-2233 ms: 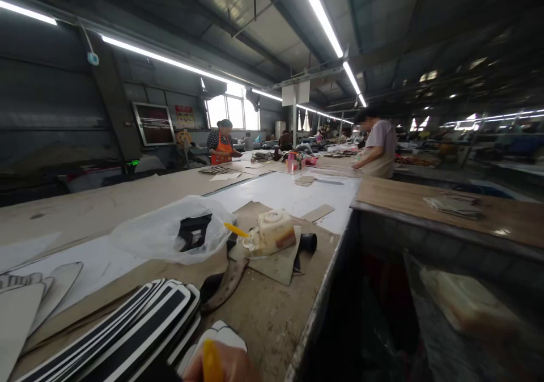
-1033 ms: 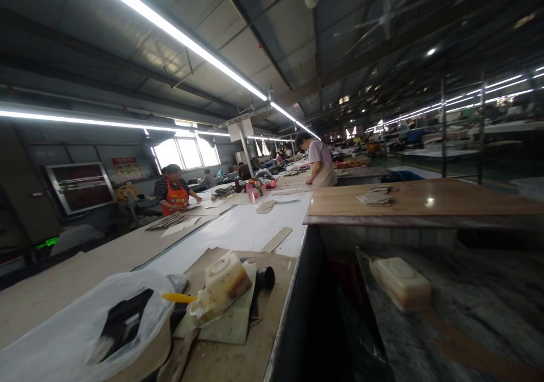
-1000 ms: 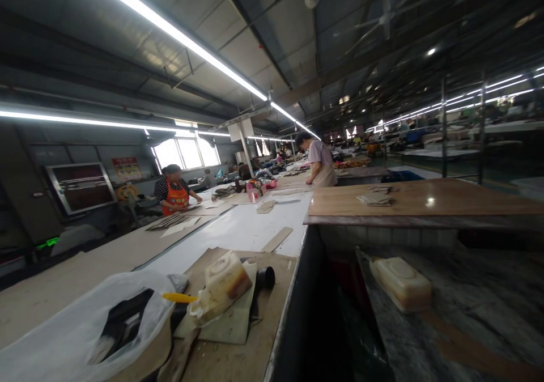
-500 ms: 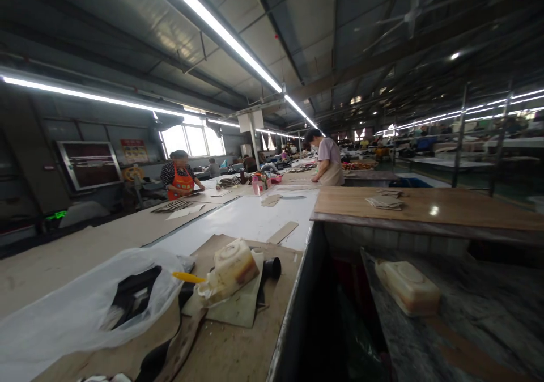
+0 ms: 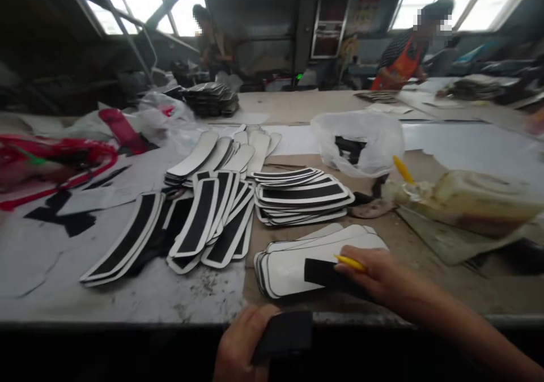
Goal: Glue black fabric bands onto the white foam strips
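Note:
My left hand (image 5: pixel 243 345) is closed around a dark block (image 5: pixel 285 332), perhaps a stack of black strips, at the table's front edge. My right hand (image 5: pixel 374 271) grips a thin yellow tool (image 5: pixel 351 263), its kind unclear. A black strip (image 5: pixel 318 272) runs out from under the same hand. Both lie over a fanned stack of white curved pieces (image 5: pixel 284 268). Beyond this stack is a pile of white curved pieces with black centres (image 5: pixel 304 194). More such bordered pieces (image 5: pixel 198 217) overlap to the left, with plain white ones (image 5: pixel 199 154) behind them.
A stained plastic container (image 5: pixel 480 200) lies at right, a yellow handle (image 5: pixel 403 169) beside it. A white plastic bag (image 5: pixel 374 135) holds dark material. Red-edged bags (image 5: pixel 55 161) and black scraps (image 5: pixel 68 215) are at left. Two people stand across the table.
My view has swung left and down from the wide workshop to the table in front of me. Both my hands and the curved pieces now show; neither was visible before.

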`<state>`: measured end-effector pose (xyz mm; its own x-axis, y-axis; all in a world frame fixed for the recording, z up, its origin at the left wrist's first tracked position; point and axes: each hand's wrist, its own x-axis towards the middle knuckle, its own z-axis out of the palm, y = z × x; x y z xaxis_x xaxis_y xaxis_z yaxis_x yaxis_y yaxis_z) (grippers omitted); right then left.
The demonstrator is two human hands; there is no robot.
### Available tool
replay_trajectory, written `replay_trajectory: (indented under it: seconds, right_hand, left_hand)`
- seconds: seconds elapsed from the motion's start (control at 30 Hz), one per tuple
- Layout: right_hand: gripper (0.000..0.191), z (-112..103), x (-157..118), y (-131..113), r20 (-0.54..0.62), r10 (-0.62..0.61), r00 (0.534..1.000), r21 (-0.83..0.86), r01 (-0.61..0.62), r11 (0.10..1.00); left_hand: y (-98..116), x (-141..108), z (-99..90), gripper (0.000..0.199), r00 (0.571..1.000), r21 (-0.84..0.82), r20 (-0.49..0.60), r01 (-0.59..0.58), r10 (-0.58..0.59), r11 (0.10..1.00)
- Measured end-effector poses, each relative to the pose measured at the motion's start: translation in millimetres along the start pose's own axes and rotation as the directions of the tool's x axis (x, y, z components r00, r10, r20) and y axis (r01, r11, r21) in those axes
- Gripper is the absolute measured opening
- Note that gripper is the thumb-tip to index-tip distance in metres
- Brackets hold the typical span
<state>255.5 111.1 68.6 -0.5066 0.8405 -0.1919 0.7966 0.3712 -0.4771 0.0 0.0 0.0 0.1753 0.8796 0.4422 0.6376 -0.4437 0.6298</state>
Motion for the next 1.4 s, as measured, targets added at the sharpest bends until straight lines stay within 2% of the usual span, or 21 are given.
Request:
replay_trajectory:
  seconds: [0.07, 0.2, 0.37, 0.47, 0.6, 0.77, 0.9, 1.03, 1.2, 1.4]
  right_hand:
    - [0.031, 0.4, 11.1, -3.2, 0.074, -0.004, 0.997, -0.059, 0.009, 0.998]
    - [0.027, -3.2, 34.2, -22.7, 0.195, 0.027, 0.98, -0.111, -0.005, 0.994]
    - [0.022, -7.6, 62.7, -43.3, 0.299, -0.029, 0.954, 0.031, 0.021, 0.999]
    - [0.019, -2.8, 73.6, -46.2, 0.332, -0.001, 0.943, -0.016, 0.007, 1.0]
    - [0.02, 7.6, 79.6, -43.5, 0.326, 0.019, 0.945, -0.131, 0.025, 0.991]
    - [0.021, 16.3, 80.5, -37.4, 0.313, 0.018, 0.95, -0.193, 0.045, 0.98]
    - [0.022, 19.2, 79.8, -34.3, 0.299, -0.006, 0.954, -0.2, 0.069, 0.977]
    - [0.019, 18.2, 79.5, -37.6, 0.298, 0.014, 0.954, -0.221, 0.055, 0.974]
    - [0.018, 16.4, 78.2, -41.5, 0.291, 0.002, 0.957, -0.252, 0.075, 0.965]
    - [0.023, 19.3, 76.0, -41.1, 0.26, -0.006, 0.966, -0.278, 0.081, 0.957]
  left_hand:
    - [-4.5, 3.9, -0.2, 0.028, 0.998, 0.062, -0.018, -0.065, 0.066, 0.996]
    - [-5.7, 12.9, 2.5, 0.03, 0.991, 0.152, -0.091, -0.088, 0.103, 0.984]
    - [-16.9, 17.6, 7.7, 0.032, 0.977, 0.193, -0.041, -0.196, 0.207, 0.961]
    - [-23.6, 19.8, 10.1, 0.034, 0.973, 0.199, -0.024, -0.222, 0.231, 0.955]
    - [-23.9, 25.7, 6.2, 0.035, 0.966, 0.239, -0.019, -0.244, 0.256, 0.94]
    - [-21.2, 29.7, -1.2, 0.037, 0.965, 0.28, 0.014, -0.257, 0.264, 0.925]
    - [-23.1, 26.2, 3.4, 0.039, 0.968, 0.262, 0.05, -0.251, 0.246, 0.932]
    - [-25.4, 24.5, 7.6, 0.039, 0.967, 0.229, 0.006, -0.248, 0.253, 0.941]
    - [-25.1, 27.9, 3.8, 0.04, 0.965, 0.245, 0.062, -0.264, 0.256, 0.933]
    - [-28.9, 24.2, 13.6, 0.042, 0.971, 0.265, 0.018, -0.235, 0.239, 0.935]
